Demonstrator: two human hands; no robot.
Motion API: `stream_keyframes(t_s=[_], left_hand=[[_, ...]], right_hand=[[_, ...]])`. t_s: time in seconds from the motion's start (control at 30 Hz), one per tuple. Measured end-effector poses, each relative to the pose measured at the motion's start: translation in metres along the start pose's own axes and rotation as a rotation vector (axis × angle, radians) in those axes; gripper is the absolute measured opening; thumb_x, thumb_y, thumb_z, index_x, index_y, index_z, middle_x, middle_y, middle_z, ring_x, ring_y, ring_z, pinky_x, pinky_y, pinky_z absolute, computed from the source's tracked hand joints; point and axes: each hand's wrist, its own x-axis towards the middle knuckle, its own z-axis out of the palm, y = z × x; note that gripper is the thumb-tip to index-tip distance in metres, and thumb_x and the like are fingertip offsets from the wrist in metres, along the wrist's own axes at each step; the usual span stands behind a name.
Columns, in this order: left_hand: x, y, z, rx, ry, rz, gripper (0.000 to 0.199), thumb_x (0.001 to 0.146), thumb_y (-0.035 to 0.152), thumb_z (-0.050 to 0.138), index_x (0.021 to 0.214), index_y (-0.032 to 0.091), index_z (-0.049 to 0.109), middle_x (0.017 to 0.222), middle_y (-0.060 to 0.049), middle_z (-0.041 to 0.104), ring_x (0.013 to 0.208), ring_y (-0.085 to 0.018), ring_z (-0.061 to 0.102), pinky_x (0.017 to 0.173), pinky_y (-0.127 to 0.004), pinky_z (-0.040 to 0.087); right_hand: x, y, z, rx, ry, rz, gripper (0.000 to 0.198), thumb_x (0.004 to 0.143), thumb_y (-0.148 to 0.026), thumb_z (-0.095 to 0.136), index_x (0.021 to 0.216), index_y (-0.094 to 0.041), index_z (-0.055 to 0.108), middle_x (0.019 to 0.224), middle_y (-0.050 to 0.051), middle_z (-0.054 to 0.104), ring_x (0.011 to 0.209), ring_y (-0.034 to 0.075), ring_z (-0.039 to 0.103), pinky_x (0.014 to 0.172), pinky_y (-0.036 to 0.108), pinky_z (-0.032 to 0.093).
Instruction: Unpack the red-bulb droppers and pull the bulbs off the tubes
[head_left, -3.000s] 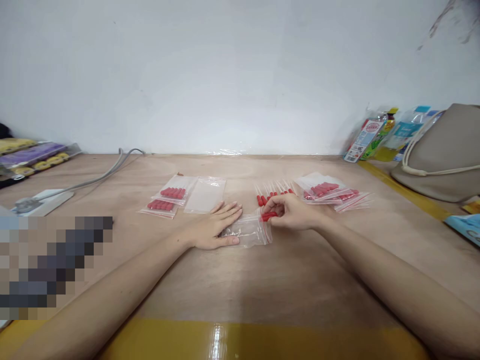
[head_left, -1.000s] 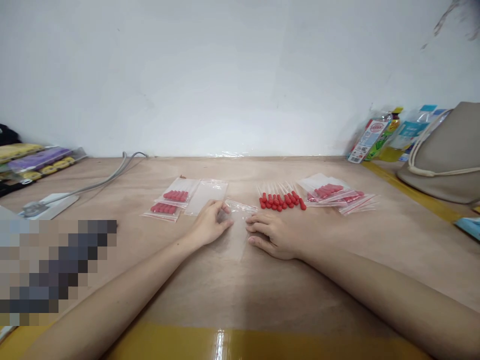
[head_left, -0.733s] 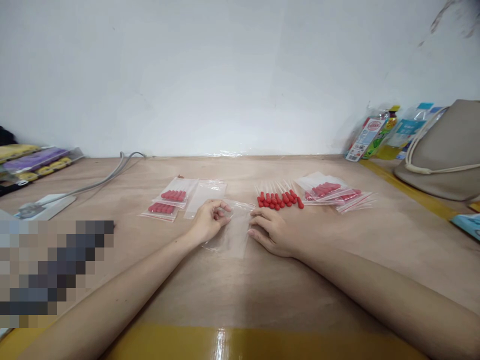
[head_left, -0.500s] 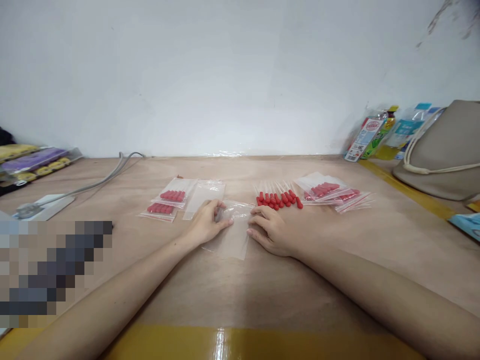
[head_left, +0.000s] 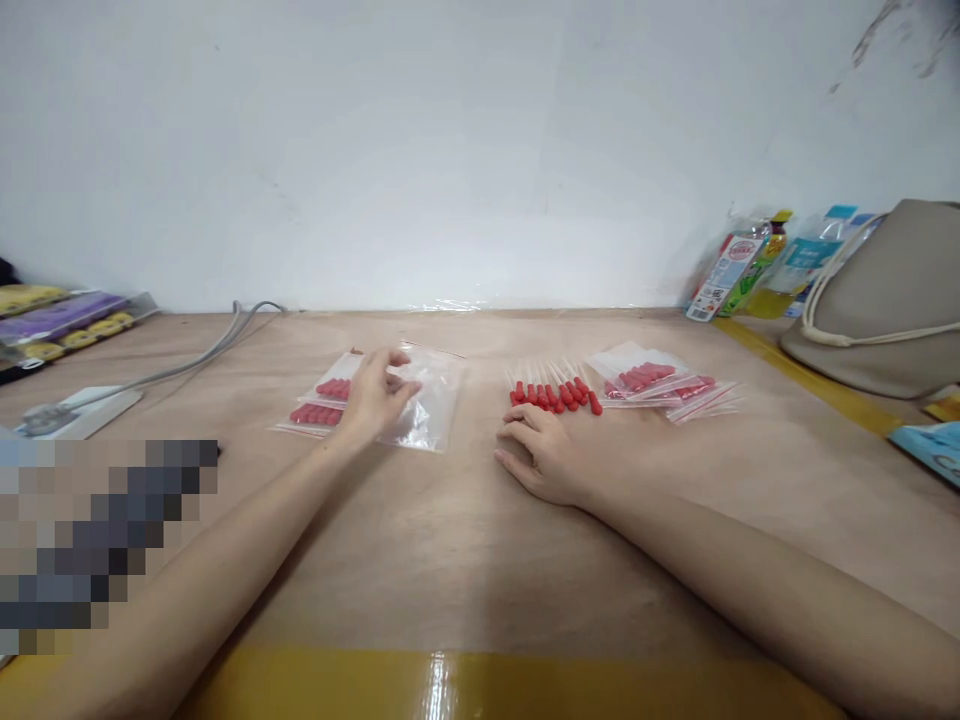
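My left hand (head_left: 381,393) is over a clear zip bag (head_left: 427,405), thumb and fingertips apart near its left side. The flat bag lies on the table, overlapping the place of another clear bag. Partly behind my left hand are small zip bags with red-bulbed droppers (head_left: 316,413). My right hand (head_left: 541,455) rests on the table with fingers loosely bent and apart, holding nothing. Just beyond its fingertips lies a loose pile of red-bulbed droppers (head_left: 555,395), their thin clear stems pointing to the wall.
More filled zip bags (head_left: 652,380) lie overlapping right of the pile. Bottles (head_left: 806,265), a carton (head_left: 726,278) and a beige bag (head_left: 885,290) stand at the right. A grey cable (head_left: 187,365) and yellow-purple packs (head_left: 67,318) are at the left. A white wall rises behind.
My left hand has shifted the clear zip bag left and away from me, from between my hands to beside the filled bags. My right hand has stayed nearly still, no longer beside the bag.
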Motion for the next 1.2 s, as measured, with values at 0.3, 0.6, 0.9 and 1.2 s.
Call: stream_keyframes(t_s=[0.3, 0.6, 0.9, 1.2], left_hand=[[0.024, -0.050, -0.036, 0.629, 0.069, -0.279, 0.049, 0.070, 0.051, 0.054, 0.105, 0.017, 0.055, 0.108, -0.017, 0.053, 0.110, -0.036, 0.042, 0.089, -0.047, 0.034], [0.037, -0.078, -0.059, 0.460, -0.070, -0.638, 0.092, 0.043, 0.067, 0.067, 0.113, 0.011, 0.049, 0.101, -0.017, 0.061, 0.093, -0.033, 0.058, 0.071, -0.038, 0.045], [0.028, -0.062, -0.062, 0.398, 0.320, -0.408, 0.053, 0.070, 0.034, 0.061, 0.117, 0.018, 0.041, 0.081, -0.002, 0.056, 0.078, -0.020, 0.055, 0.077, -0.036, 0.042], [0.024, -0.014, -0.025, -0.213, 0.379, -0.237, 0.032, 0.077, 0.036, 0.053, 0.100, 0.013, 0.057, 0.085, -0.003, 0.061, 0.067, -0.011, 0.055, 0.062, -0.022, 0.045]], right_hand=[[0.000, 0.002, 0.003, 0.029, -0.017, -0.006, 0.014, 0.081, -0.026, 0.051, 0.088, -0.018, 0.058, 0.100, 0.010, 0.053, 0.090, 0.019, 0.051, 0.079, 0.037, 0.044], [0.028, -0.030, 0.014, -0.003, -0.301, -0.179, 0.062, 0.079, -0.056, 0.046, 0.130, -0.022, 0.039, 0.135, 0.014, 0.036, 0.121, 0.028, 0.035, 0.095, 0.046, 0.032], [0.066, -0.036, 0.054, 0.004, -0.422, -0.064, 0.077, 0.075, -0.073, 0.029, 0.132, -0.022, 0.036, 0.138, 0.015, 0.034, 0.128, 0.030, 0.026, 0.100, 0.055, 0.018], [0.088, -0.033, 0.072, 0.097, -0.294, -0.004, 0.068, 0.075, -0.059, 0.048, 0.129, -0.020, 0.035, 0.135, 0.013, 0.036, 0.125, 0.027, 0.032, 0.101, 0.049, 0.025]])
